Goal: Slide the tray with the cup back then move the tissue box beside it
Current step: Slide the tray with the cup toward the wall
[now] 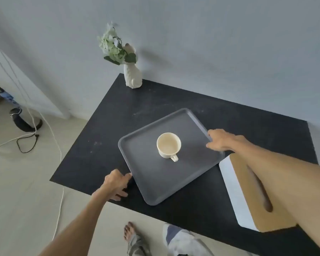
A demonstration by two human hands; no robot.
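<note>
A grey rectangular tray (155,174) lies at an angle in the middle of the black table (100,145). A cream cup (168,145) stands upright near the tray's centre, its handle pointing toward me. My left hand (115,182) touches the tray's near-left edge with thumb and fingers at the rim. My right hand (223,140) rests on the tray's right rim, fingers spread over it. The tissue box (235,191), white with a wooden top and a slot, sits at the table's right front, partly hidden under my right forearm.
A white vase with green and white flowers (132,74) stands at the table's back left corner by the wall. On the floor to the left lie cables and a fan base (25,122). My foot (129,231) and trouser legs show below the table's front edge.
</note>
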